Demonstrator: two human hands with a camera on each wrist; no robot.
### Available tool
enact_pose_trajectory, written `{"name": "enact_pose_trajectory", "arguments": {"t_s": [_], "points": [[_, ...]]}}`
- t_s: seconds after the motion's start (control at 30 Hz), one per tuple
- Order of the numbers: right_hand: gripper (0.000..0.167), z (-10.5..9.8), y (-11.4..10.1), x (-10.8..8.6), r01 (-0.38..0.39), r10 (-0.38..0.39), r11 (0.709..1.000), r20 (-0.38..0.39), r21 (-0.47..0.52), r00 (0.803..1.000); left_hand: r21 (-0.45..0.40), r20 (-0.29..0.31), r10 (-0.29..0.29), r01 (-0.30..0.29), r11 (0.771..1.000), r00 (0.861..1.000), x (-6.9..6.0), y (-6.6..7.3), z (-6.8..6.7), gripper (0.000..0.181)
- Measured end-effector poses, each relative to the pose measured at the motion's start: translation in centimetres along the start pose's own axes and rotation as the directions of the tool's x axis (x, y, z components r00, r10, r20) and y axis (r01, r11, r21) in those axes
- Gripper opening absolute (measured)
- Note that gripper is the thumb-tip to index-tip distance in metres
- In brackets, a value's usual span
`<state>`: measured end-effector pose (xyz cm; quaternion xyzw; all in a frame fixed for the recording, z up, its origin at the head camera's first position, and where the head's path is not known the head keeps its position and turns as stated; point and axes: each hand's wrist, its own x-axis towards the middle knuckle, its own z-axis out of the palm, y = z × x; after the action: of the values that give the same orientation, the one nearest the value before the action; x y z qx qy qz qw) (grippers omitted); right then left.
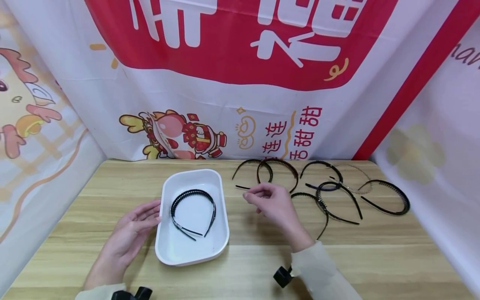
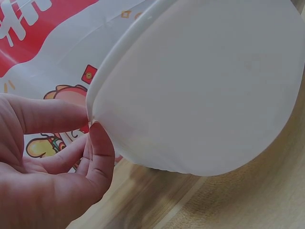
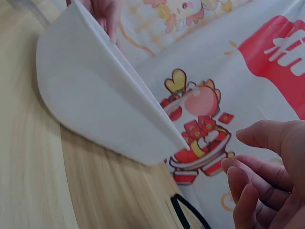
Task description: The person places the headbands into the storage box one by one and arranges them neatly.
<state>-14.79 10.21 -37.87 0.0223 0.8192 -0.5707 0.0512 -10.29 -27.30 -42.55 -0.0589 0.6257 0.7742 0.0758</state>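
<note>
My left hand [image 1: 128, 233] pinches the left rim of a white plastic tub [image 1: 222, 216] between thumb and fingertips. The left wrist view shows that pinch [image 2: 97, 121] close up. Inside the tub lie black toothed headbands [image 1: 192, 193], overlapping so that I cannot tell how many. Over the table, right of the tub, hovers my right hand [image 1: 273, 206], its fingers loosely bent and the thumb apart from them in the right wrist view. It holds nothing. Nearest to it are a dark headband [image 1: 244, 164] and a brown headband [image 1: 286, 163], just beyond the fingers.
Several more headbands spread over the right of the wooden table [image 1: 255, 262], including a thick black one [image 1: 406, 204] and a thin beaded-looking one [image 1: 369, 177]. A printed cloth [image 1: 225, 104] hangs behind the table's back edge and along both sides.
</note>
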Motion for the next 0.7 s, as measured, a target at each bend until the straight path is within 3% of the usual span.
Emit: {"name": "enact_pose_trajectory", "arguments": {"t_s": [0.2, 0.5, 0.7], "points": [[0.026, -2.8, 2.1, -0.1, -0.011, 0.009, 0.999, -0.065, -0.04, 0.998, 0.008, 0.001, -0.004, 0.004, 1.0, 1.0, -0.1, 0.0, -0.1, 0.043], [0.036, -8.3, 4.8, 0.0, -0.081, 0.078, 0.996, -0.153, -0.02, 0.985, -0.019, 0.011, 0.043, -0.043, 0.999, 0.999, 0.0, -0.3, -0.2, 0.042], [0.037, -11.6, 6.6, 0.0, -0.121, 0.097, 0.99, -0.252, -0.079, 0.963, -0.015, 0.013, 0.039, -0.039, 0.999, 0.999, 0.1, -0.3, -0.2, 0.042]]}}
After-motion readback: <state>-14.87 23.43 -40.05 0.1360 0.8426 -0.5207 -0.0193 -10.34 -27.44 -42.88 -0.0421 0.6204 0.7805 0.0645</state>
